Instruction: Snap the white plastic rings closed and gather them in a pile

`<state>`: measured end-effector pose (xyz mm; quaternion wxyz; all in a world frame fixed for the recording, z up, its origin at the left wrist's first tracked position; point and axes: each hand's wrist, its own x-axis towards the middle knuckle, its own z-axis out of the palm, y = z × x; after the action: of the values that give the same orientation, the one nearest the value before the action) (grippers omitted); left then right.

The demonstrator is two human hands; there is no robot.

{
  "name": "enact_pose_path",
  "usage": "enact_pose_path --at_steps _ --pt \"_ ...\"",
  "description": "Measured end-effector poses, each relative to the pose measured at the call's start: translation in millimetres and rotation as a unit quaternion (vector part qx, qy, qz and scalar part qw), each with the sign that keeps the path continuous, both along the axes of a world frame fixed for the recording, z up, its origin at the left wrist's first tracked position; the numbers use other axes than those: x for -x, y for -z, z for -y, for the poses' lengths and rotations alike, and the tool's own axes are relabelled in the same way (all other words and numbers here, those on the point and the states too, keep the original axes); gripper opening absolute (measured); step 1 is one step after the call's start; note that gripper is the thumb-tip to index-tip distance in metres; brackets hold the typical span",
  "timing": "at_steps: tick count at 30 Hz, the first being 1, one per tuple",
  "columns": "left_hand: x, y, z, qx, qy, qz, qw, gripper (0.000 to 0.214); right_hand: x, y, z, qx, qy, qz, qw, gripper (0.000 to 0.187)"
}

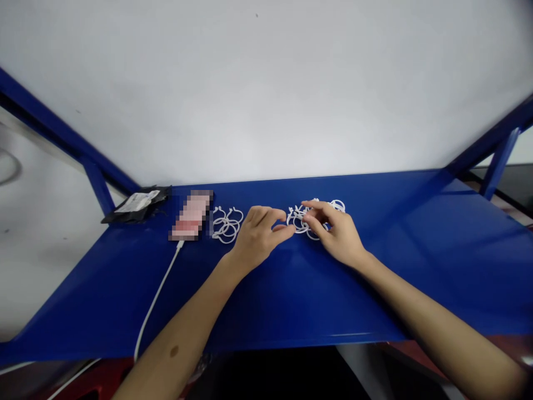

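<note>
My left hand (262,233) hovers above the blue table between two groups of white rings, its thumb and forefinger apart with nothing seen between them. My right hand (333,228) reaches over the right-hand pile of white rings (296,225); its fingers are curved, with a gap between forefinger and thumb. That hand covers part of the pile, and whether its fingertips touch a ring is hard to make out. Left of my left hand lies another cluster of white rings (227,225), thin open hoops with small knobbed ends, overlapping one another.
A phone (191,216) with a blurred screen lies left of the rings, a white cable (156,300) running from it over the table's front edge. Behind it is a black plastic package (137,204) with a white label. Blue frame bars and a pale wall bound the blue table (291,300).
</note>
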<state>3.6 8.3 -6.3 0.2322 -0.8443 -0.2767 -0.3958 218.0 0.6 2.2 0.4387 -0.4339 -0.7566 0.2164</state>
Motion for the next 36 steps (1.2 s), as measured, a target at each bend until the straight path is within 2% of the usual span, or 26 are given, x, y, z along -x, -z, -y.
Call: enact_pose_path --at_steps 3,6,8,10,13,17,20,24,27,31,36 --pt "-4 -2.4 6 0.023 0.013 0.025 0.999 0.023 2 1.9 2 0.024 -0.002 -0.05 0.998 0.021" --pt "-6 -4.7 8 0.121 0.031 0.123 0.985 0.021 4 3.8 3 0.051 0.001 -0.097 0.994 0.017" --pt "-7 -5.3 7 0.226 0.049 0.22 0.948 0.017 6 3.8 4 0.069 -0.012 -0.119 0.99 0.017" --pt "-7 -4.5 6 0.335 0.067 0.297 0.892 0.015 8 3.3 7 0.085 -0.035 -0.128 0.988 0.017" --pt "-6 -1.9 5 0.45 0.094 0.338 0.821 0.023 11 2.4 11 0.102 -0.071 -0.118 0.985 0.015" --pt "-5 1.1 4 0.505 0.11 0.346 0.783 0.033 13 1.8 17 0.115 -0.107 -0.089 0.984 0.014" --pt "-4 3.4 4 0.508 0.101 0.344 0.783 0.029 11 1.7 20 0.085 -0.132 -0.054 0.986 0.014" --pt "-3 4.9 2 0.482 0.099 0.304 0.816 0.025 7 4.9 16 0.001 -0.151 0.018 0.988 0.014" --pt "-1 3.4 -1 0.463 0.071 0.256 0.845 0.02 5 9.6 11 -0.03 -0.159 0.047 0.986 0.013" --pt "0 1.1 -2 0.443 0.04 0.208 0.871 0.018 3 13.6 8 -0.023 -0.166 0.069 0.983 0.016" --pt "-1 2.7 -3 0.441 0.065 0.176 0.878 0.02 5 15.6 11 -0.007 -0.164 0.077 0.983 0.017"
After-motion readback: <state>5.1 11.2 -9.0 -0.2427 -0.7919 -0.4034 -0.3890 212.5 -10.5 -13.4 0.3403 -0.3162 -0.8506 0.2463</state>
